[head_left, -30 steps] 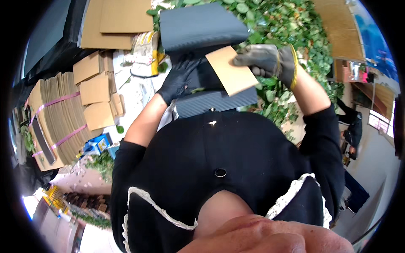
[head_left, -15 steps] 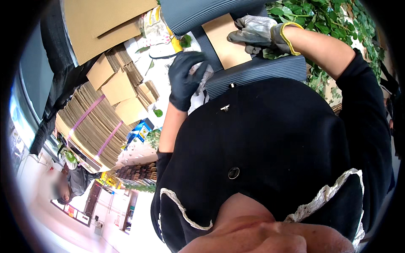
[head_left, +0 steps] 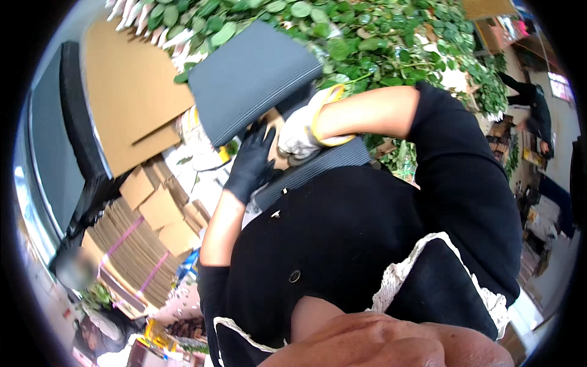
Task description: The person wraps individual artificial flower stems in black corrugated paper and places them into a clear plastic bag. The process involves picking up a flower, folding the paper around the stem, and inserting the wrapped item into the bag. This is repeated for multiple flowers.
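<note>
Resting right hand (head_left: 299,136) on plain tan card (head_left: 274,119), can't tell if fingers pinch it | left hand (head_left: 251,160), fingers kinda apart | ribbed grey board (head_left: 252,82) just past them

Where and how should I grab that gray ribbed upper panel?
Probably pinch the gray ribbed upper panel by the right part of its near edge, coming from your body side: the edge looks raised there, over a dark gap.

Right hand (head_left: 299,136) on tan cardboard (head_left: 276,120)
</note>
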Demonstrator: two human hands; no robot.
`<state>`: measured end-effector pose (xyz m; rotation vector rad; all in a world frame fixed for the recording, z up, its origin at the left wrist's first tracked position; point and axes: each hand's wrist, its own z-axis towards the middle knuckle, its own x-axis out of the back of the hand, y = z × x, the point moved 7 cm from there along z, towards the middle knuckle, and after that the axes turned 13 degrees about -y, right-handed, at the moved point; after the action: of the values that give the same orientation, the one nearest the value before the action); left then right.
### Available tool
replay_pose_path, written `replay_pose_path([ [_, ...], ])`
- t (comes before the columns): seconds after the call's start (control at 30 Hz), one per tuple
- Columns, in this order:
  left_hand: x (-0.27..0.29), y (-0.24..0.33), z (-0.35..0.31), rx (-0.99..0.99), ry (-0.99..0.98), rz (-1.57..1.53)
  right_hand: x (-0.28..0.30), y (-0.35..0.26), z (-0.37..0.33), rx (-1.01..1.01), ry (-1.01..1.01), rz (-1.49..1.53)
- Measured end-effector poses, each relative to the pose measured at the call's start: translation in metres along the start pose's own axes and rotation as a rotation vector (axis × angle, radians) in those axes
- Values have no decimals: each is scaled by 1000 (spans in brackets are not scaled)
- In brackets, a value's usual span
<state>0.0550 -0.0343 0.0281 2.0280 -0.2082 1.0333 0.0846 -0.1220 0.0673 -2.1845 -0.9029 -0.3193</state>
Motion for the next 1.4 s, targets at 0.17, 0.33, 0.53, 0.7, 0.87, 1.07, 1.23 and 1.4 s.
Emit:
replay_pose_path([
  [0.17, 10, 17, -31, 41, 210, -393, 81, 91, -154, -544, 770, 55],
  [0.33, -4, 22, -11, -74, 162, -192, 13, 225, -116, -740, 706, 110],
  [0.53, -20, 14, -20, -119, 191, -189, 56, 222, -170, -941, 596, 20],
  [0.7, -15, 13, -14, -193, 164, -271, 45, 211, -129, -752, 694, 162],
  [0.87, -9, 4, -18, -236, -149, -276, 83, 175, -125, -709, 713, 146],
  [1.07, -27, 22, 14, -64, -640, -381, 120, 203, -218, -960, 881, -6],
  [1.23, -1, 43, -2, 148, -714, -412, 128, 204, -264, -971, 1237, 60],
  [1.4, -20, 39, 9, -129, -507, -342, 105, 197, -277, -903, 1406, 8],
])
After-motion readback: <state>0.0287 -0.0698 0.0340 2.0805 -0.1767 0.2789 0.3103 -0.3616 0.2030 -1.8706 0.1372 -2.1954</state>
